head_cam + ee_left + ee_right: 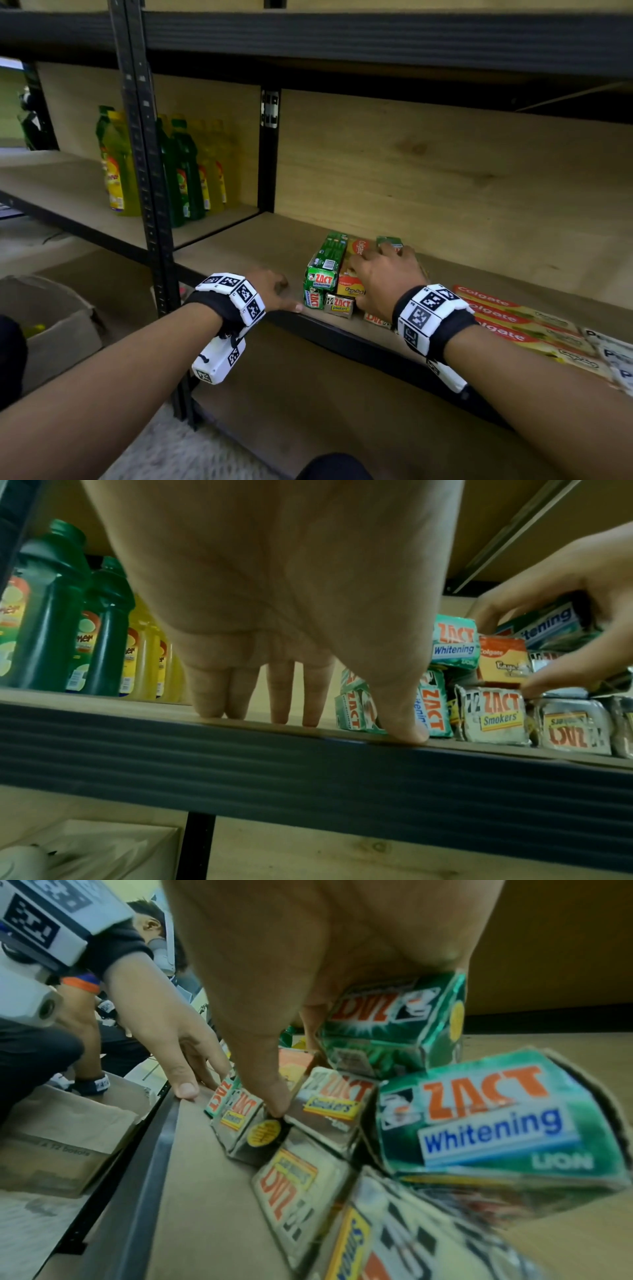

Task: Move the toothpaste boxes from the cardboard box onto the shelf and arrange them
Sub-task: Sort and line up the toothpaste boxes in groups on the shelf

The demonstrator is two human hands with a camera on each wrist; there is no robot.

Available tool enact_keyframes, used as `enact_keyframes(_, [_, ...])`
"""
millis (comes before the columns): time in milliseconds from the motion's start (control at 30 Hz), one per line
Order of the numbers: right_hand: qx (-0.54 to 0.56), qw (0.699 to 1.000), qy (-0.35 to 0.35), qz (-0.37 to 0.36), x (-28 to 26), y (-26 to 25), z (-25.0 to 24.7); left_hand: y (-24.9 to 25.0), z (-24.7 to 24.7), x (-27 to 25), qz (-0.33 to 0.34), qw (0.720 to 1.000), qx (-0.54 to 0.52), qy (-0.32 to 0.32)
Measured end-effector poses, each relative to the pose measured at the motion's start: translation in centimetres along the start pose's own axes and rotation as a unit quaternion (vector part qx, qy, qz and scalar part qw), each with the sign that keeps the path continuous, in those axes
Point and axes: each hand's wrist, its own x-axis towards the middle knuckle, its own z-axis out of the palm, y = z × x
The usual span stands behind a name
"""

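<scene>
Toothpaste boxes lie in a pile on the wooden shelf (239, 246): green Zact Whitening boxes (325, 263), silver Zact Smokers boxes (339, 305) and an orange Colgate box (349, 284). My right hand (380, 270) reaches over the pile. Its fingers curl round a green Zact Whitening box (548, 620), also seen as the green box (394, 1020), while the thumb presses on a silver Smokers box (246, 1123). My left hand (277, 291) rests with straight fingers on the shelf's front edge (240, 739), left of the pile and holding nothing. The cardboard box (51, 325) stands on the floor at the left.
Long Colgate boxes (513, 318) lie flat in a row at the right of the shelf. Green and yellow dish soap bottles (185, 171) stand in the bay to the left, behind a black upright post (150, 205). Another shelf board runs close overhead.
</scene>
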Motion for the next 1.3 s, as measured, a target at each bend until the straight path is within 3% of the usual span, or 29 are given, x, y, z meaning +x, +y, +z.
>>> enact_keyframes(167, [0.022,0.999,0.039,0.018,0.1,-0.1,-1.0,0.4,-0.3,-0.6,0.002,1.0,-0.012,0.014])
enact_keyframes(300, [0.064,0.995,0.077,-0.003,0.2,1.0,-2.3,0.8,-2.6,-1.1,0.019,0.99,-0.112,0.08])
enact_keyframes(467, [0.181,0.978,0.102,-0.016,0.2,3.7,-3.9,1.8,-6.8,-0.9,0.07,0.961,-0.221,0.153])
enact_keyframes(567, [0.266,0.958,0.104,-0.002,0.2,5.8,-4.5,3.3,-7.9,-0.8,0.13,0.952,-0.239,0.14])
enact_keyframes(800, [0.35,0.929,0.123,-0.009,-0.9,9.1,-4.9,7.4,-8.9,1.6,0.166,0.976,-0.138,0.034])
enact_keyframes(1000, [0.347,0.929,0.125,-0.021,-1.9,11.4,-5.0,10.2,-9.2,4.5,0.185,0.979,-0.086,-0.008])
enact_keyframes(1167, [0.354,0.929,0.103,-0.011,-2.6,12.3,-4.5,10.9,-9.0,5.2,0.195,0.975,-0.1,0.021])
enact_keyframes(1300, [0.302,0.953,0.017,0.0,-2.9,12.0,-4.0,11.3,-9.8,5.2,0.211,0.972,-0.054,0.082])
